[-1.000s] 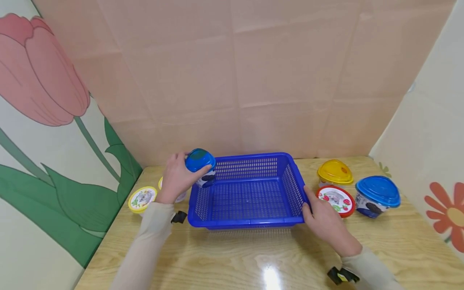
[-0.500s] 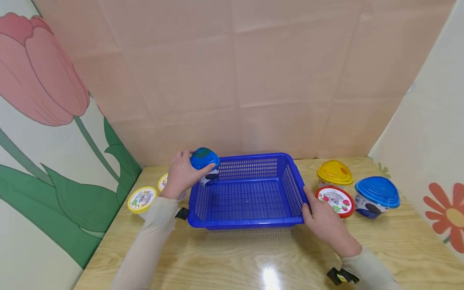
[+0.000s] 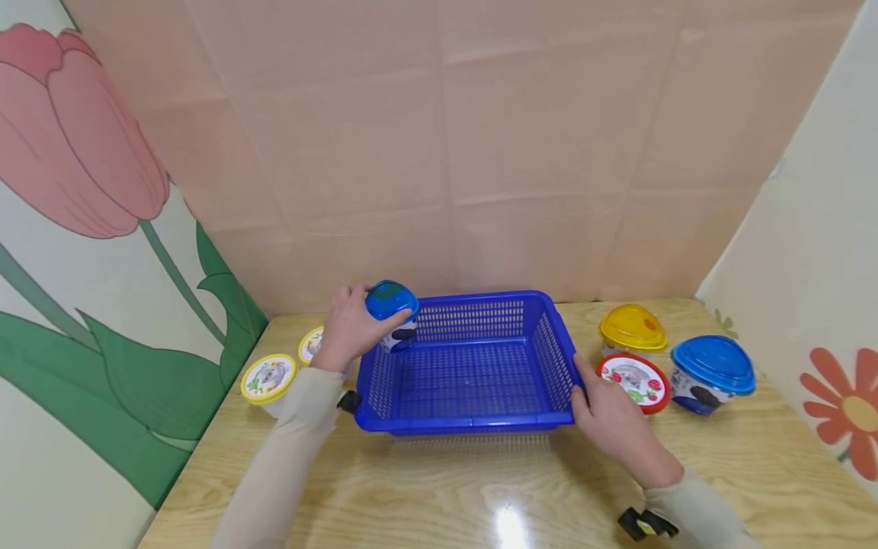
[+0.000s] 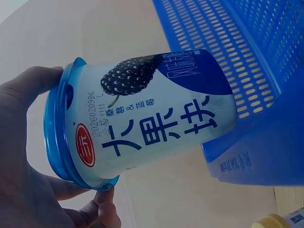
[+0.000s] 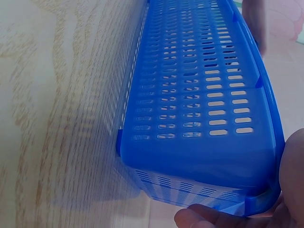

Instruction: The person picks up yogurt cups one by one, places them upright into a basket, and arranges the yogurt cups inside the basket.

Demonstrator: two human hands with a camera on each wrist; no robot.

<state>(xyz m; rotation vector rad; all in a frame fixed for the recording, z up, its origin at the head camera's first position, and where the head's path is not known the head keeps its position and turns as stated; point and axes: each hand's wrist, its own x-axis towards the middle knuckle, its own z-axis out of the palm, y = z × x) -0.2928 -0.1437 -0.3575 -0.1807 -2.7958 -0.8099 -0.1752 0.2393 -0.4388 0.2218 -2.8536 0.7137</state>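
My left hand grips a yogurt cup by its blue lid, fingers and thumb around the rim. The white cup carries a mulberry picture and dark blue printing. In the head view it is above the back left corner of a blue plastic basket, which has slotted walls and nothing inside. My right hand holds the basket's right rim, thumb on the near side and fingers on the outer wall, as the right wrist view shows.
Two yellow-lidded cups stand left of the basket, one partly behind my left hand. To the right are a yellow-lidded tub, a red-lidded cup and a larger blue-lidded tub. A papered wall rises behind the wooden table.
My left hand has carried the yogurt cup a short way to the right, over the basket's left end. The right hand and the basket stay nearly still.
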